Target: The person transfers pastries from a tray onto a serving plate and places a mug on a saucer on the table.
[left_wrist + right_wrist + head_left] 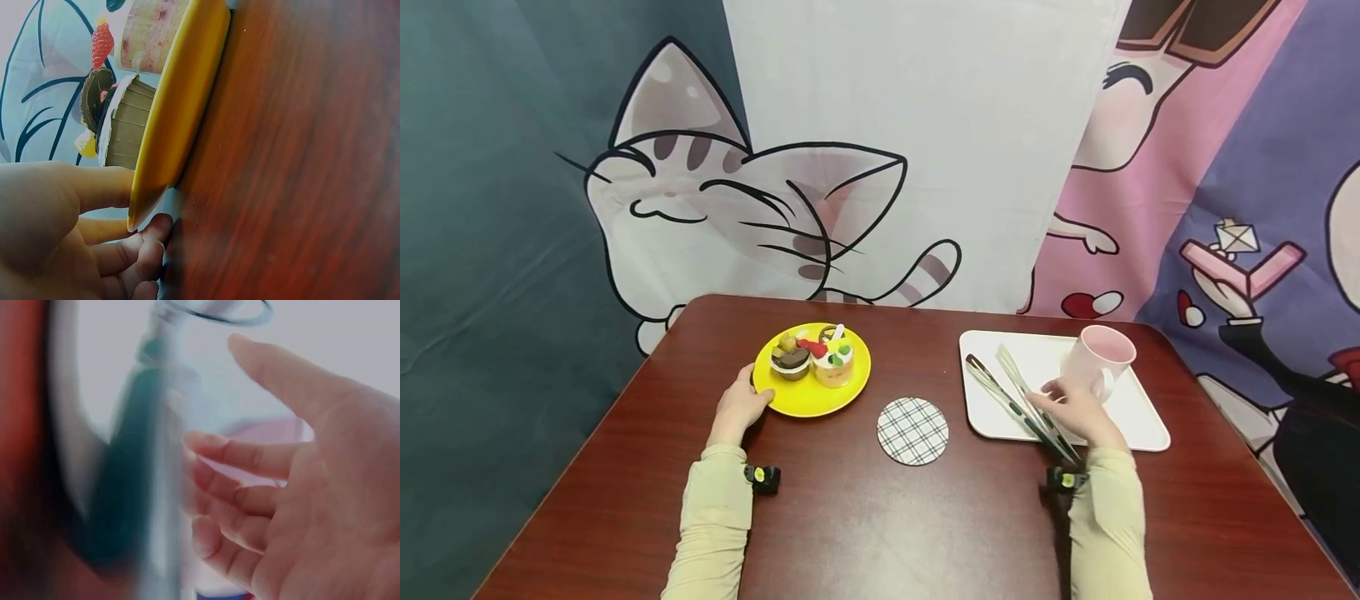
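Observation:
My left hand (741,410) grips the near-left rim of a yellow plate (805,403), thumb above and fingers curled under it in the left wrist view. A toy chocolate cupcake (790,365) and a toy cake cup (833,371) with fruit topping sit on the plate. My right hand (1078,408) hovers over the white tray (1138,421), beside the whisks (1022,408). In the right wrist view its thumb stands apart from loosely bent fingers (244,459), close to a blurred green handle (128,469). Just beyond stands a pink mug (1093,354), partly hidden by the hand.
A round checked coaster (913,431) lies on the brown table (880,525) between plate and tray. The whisk handles stick out over the tray's near edge. A cloth printed with cartoon figures (700,192) hangs behind the table's far edge.

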`<state>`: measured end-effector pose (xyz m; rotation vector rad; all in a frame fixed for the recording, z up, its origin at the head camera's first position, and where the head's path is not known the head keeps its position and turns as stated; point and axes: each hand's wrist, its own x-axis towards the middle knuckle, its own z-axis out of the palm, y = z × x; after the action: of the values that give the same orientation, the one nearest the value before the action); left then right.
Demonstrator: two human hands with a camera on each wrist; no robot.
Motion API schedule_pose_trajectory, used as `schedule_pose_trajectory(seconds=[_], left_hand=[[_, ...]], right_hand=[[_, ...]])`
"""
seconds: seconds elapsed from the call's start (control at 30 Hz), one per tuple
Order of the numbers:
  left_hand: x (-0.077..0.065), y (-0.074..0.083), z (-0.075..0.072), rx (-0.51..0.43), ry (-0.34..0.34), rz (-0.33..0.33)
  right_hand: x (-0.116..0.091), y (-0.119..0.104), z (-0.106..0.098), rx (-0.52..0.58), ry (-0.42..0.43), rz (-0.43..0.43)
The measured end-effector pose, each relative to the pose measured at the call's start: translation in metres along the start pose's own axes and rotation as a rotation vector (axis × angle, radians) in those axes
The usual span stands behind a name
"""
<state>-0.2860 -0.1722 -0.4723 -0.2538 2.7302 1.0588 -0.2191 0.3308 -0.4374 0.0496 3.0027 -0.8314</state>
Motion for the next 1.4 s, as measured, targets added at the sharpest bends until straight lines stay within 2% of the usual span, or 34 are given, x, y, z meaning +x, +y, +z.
schedule_pose_trajectory(seconds=[0.1,0.17,0.27,0.4,0.5,0.63,0.8,0.97,1.07,1.13,1.2,1.4], left_hand=[[0.0,0.0,0.0,0.003,-0.005,-0.003],[0.0,0.0,0.0,0.007,-0.01,-0.005],[0.001,-0.001,0.0,0.009,-0.014,-0.002],[0.002,-0.001,0.0,0.012,-0.012,0.002],[0.003,-0.001,-0.001,0.016,-0.012,0.003],[0.003,-0.002,-0.001,0.014,-0.013,0.005],[0.005,-0.003,0.0,0.018,-0.018,0.011],[0.006,-0.004,0.001,0.026,-0.016,0.019],[0.006,-0.003,0.0,0.027,-0.014,0.022],[0.006,-0.003,0.0,0.027,-0.013,0.023],[0.006,-0.003,0.0,0.025,-0.014,0.022],[0.004,-0.003,0.001,0.032,-0.004,0.023]], right_hand=[[-0.015,0.017,-0.019,0.042,0.085,0.013],[-0.026,0.028,-0.031,0.06,0.157,0.062],[-0.041,0.047,-0.042,0.18,0.259,0.161],[-0.049,0.065,-0.043,0.503,0.4,0.263],[-0.044,0.07,-0.035,0.743,0.516,0.271],[-0.028,0.068,-0.023,0.912,0.612,0.24],[-0.008,0.062,-0.007,0.959,0.612,0.237],[0.003,0.058,0.004,0.912,0.499,0.278],[0.006,0.056,0.007,0.87,0.479,0.298],[0.007,0.055,0.009,0.857,0.495,0.307],[0.007,0.053,0.01,0.892,0.499,0.303],[0.007,0.048,0.008,1.11,0.446,0.215]])
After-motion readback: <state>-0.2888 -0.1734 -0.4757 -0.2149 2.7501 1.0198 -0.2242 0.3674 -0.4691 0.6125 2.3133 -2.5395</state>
